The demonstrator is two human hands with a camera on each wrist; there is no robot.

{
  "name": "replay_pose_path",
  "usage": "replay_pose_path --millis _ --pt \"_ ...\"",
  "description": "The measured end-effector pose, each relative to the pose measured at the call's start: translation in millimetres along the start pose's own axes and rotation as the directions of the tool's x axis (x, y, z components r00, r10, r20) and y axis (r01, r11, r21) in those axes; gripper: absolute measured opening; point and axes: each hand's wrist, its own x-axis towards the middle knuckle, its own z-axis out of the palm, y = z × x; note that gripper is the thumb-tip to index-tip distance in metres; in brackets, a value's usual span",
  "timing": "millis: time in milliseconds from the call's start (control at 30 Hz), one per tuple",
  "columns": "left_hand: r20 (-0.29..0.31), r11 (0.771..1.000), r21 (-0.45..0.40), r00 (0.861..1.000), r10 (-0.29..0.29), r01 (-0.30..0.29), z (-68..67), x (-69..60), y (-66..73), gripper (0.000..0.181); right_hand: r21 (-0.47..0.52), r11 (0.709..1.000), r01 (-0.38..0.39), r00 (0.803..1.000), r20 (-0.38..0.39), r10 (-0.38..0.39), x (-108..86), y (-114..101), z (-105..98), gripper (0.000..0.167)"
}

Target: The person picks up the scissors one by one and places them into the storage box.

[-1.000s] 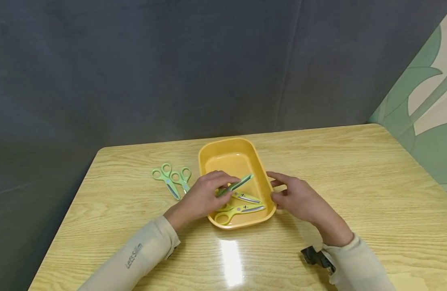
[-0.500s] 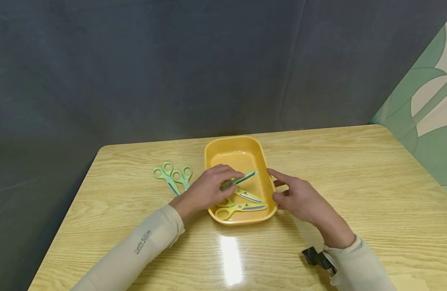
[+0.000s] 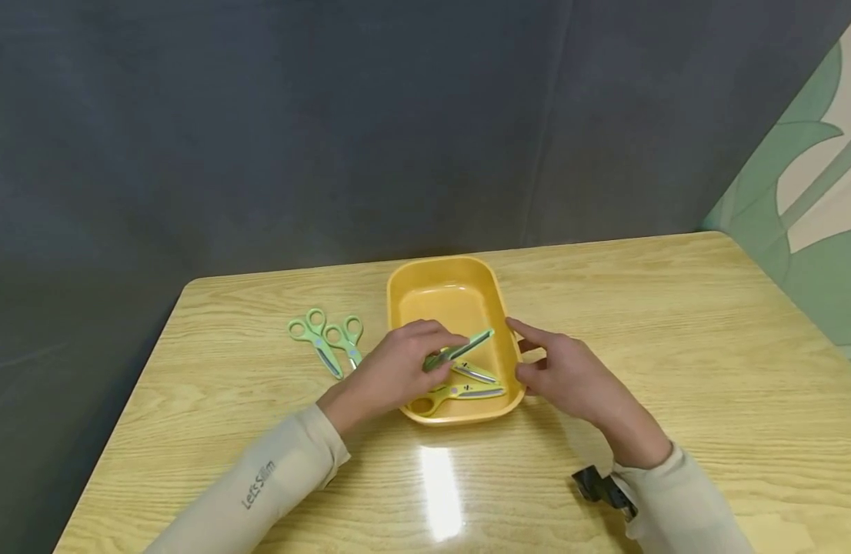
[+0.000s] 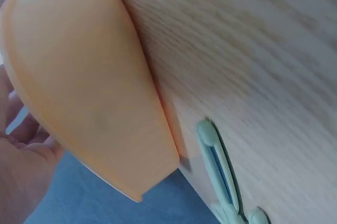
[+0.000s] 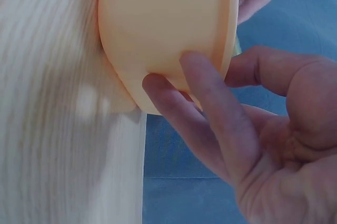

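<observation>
My left hand (image 3: pixel 401 365) is over the yellow tray (image 3: pixel 396 296), its thumb and fingers pinching green scissors (image 3: pixel 474 342) whose blades angle up to the right. Yellow scissors (image 3: pixel 467 392) lie in the tray beneath them, with another yellow pair (image 3: pixel 475 373) partly hidden by the hand. At the tray's right side, my right hand (image 3: pixel 578 381) grips the rim; in the right wrist view, fingertips (image 5: pixel 194 60) press the tray's outer wall (image 5: pixel 158 23) and the thumb is at the rim. The left wrist view shows the tray's outer wall (image 4: pixel 95 76) hiding the held scissors.
Two green pairs, scissors (image 3: pixel 323 346) and scissors (image 3: pixel 349 342), lie on the wooden table (image 3: pixel 225 385) left of the tray. A dark curtain (image 3: pixel 363 138) stands behind the table, with a leaf-patterned wall (image 3: pixel 827 261) at the right.
The left hand has shifted slightly to the right with the green scissors, still over the tray. The tray shifted slightly right and away, and the right hand stays at its side.
</observation>
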Motion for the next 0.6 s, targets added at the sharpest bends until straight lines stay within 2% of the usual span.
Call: replay_pose_path --millis 167,400,600 --pt "0.059 0.998 0.031 0.996 -0.060 0.058 5.2 0.2 4.9 0.034 0.029 1.000 -0.003 1.000 0.001 0.003 -2.2 0.3 -0.5 0.069" --pt "0.074 0.996 0.090 0.997 -0.023 0.016 13.1 -1.1 3.5 0.034 0.037 0.999 -0.019 1.000 -0.002 0.019 0.2 -0.1 -1.3 0.068" --pt "0.095 0.989 0.145 0.995 -0.023 0.009 16.9 0.8 2.0 0.033 0.036 0.999 -0.023 1.000 -0.002 0.023 1.1 0.3 -1.4 0.068"
